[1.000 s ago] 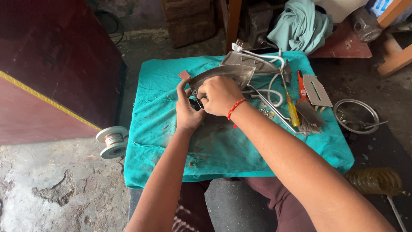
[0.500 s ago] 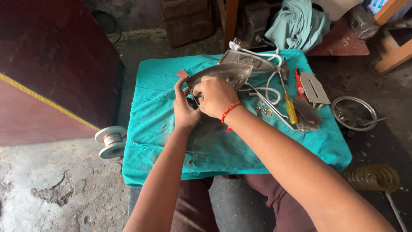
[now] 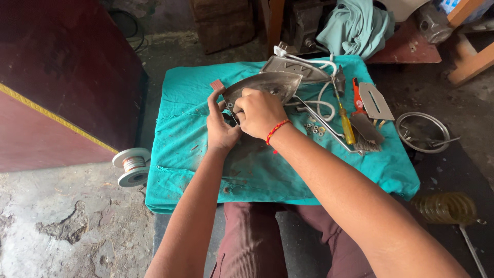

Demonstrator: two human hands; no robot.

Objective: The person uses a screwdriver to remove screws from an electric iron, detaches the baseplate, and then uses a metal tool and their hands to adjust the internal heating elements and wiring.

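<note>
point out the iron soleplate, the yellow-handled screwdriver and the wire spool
iron soleplate [image 3: 272,82]: head view, on its bare metal face above the hands.
yellow-handled screwdriver [image 3: 348,128]: head view, on the yellow handle.
wire spool [image 3: 133,164]: head view, on the wound wire between the white flanges.

A grey metal iron soleplate [image 3: 267,85], pointed and tilted, rests on the teal cloth [image 3: 180,128].
</note>
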